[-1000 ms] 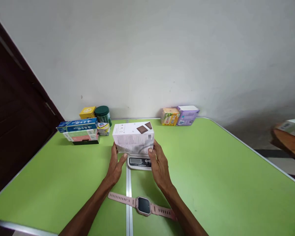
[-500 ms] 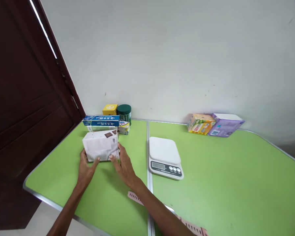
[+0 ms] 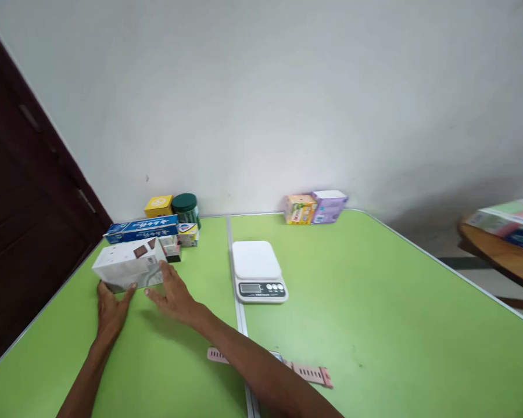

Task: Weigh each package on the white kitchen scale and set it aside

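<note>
A white cardboard box point(image 3: 131, 268) with dark brown squares printed on its top is at the left of the green table, in front of a stack of boxes. My left hand point(image 3: 112, 307) is at its lower left corner, fingers round the end and thumb against the front. At the box's right end is my right hand point(image 3: 176, 296), fingers stretched beside the corner and thumb spread away from the front. A white kitchen scale point(image 3: 257, 261) stands mid-table with a bare plate. Below it lies a pink-strapped smartwatch point(image 3: 311, 373), partly hidden by my right forearm.
Behind the white box are a blue carton point(image 3: 143, 229), a yellow box point(image 3: 159, 205), a green-lidded jar point(image 3: 186, 209) and a small yellow-white box point(image 3: 188, 234). Orange point(image 3: 300, 210) and purple point(image 3: 329, 207) packs stand by the wall. Boxes lie on a wooden surface point(image 3: 497, 249) at right.
Both hands have carried the white box from over the scale leftward to the front of the stack. My right thumb has come away from the box. The view turned left, then back.
</note>
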